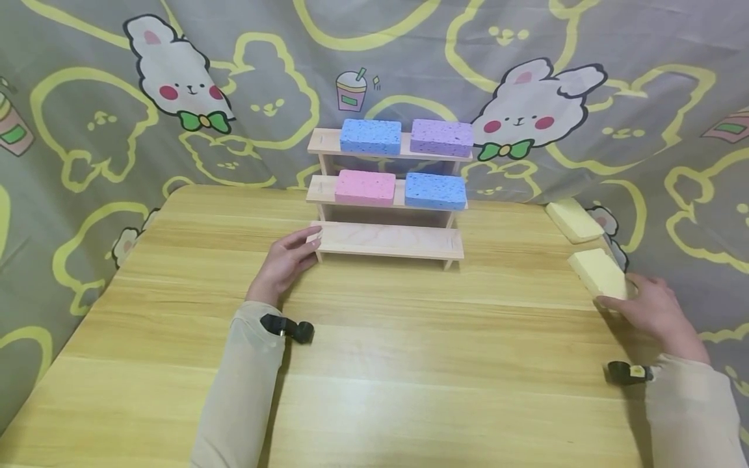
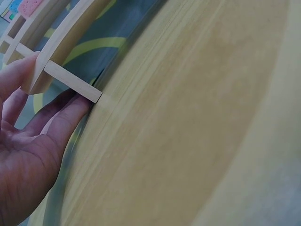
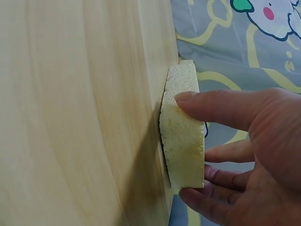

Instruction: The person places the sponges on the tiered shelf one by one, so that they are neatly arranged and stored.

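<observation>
A three-tier wooden display rack [image 1: 386, 238] stands at the back of the table. My left hand [image 1: 287, 263] grips the left end of its lowest board [image 2: 66, 35], with the fingers beside the front leg [image 2: 73, 82]. On the top tier lie a blue sponge [image 1: 370, 136] and a purple sponge [image 1: 441, 138]; the middle tier bears a pink sponge [image 1: 365, 187] and another blue sponge [image 1: 435, 190]. Near the table's right edge, my right hand [image 1: 658, 309] pinches a pale yellow sponge [image 1: 598, 273] between thumb [image 3: 188, 98] and fingers. It is tilted in the right wrist view.
A second pale yellow sponge [image 1: 573, 220] lies just behind the held one, at the table's back right corner. A grey curtain [image 1: 398, 39] with rabbit prints hangs close behind and beside the wooden table [image 1: 374, 364].
</observation>
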The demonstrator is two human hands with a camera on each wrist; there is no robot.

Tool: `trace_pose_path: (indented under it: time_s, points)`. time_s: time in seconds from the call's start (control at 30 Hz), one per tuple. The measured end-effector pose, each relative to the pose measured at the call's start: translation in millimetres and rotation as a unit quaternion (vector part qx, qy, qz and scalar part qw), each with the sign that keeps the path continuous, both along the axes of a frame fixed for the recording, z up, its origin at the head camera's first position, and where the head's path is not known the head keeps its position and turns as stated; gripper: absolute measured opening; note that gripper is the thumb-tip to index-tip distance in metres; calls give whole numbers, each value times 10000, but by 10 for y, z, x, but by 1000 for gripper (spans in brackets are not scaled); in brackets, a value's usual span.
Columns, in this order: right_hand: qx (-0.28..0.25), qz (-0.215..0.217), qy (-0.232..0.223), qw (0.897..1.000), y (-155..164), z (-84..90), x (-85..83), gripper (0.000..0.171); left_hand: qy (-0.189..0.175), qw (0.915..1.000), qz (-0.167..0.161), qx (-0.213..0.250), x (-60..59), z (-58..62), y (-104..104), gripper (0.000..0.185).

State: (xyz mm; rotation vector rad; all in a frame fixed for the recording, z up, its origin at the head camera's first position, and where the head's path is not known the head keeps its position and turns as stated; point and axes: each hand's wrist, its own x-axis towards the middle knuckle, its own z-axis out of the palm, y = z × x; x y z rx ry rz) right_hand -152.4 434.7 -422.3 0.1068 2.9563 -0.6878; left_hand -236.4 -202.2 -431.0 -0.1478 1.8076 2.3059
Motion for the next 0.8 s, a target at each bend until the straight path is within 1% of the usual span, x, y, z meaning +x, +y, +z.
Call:
trace_pose_path:
  time_s: [0.27, 0.37, 0.5, 0.6, 0.8]
  points:
    - [122, 134, 416, 9990, -5, 1, 16, 70, -8, 10000, -4, -69, 6, 11, 4, 44]
    - [61, 137, 447, 9989, -42, 6, 18, 70, -10, 10000, 13, -45, 9, 14, 2, 45]
    - [-74, 101, 373, 9992, -109, 25, 22, 78, 19, 10000, 21, -25, 9, 13, 5, 45]
    - [-158, 147, 398, 9990, -162, 45, 21, 81, 23, 10000, 37, -15, 9, 7, 9, 45]
    - [-339, 324, 568, 9973, -253, 81, 23, 77, 16, 10000, 62, -20, 6, -2, 13, 44]
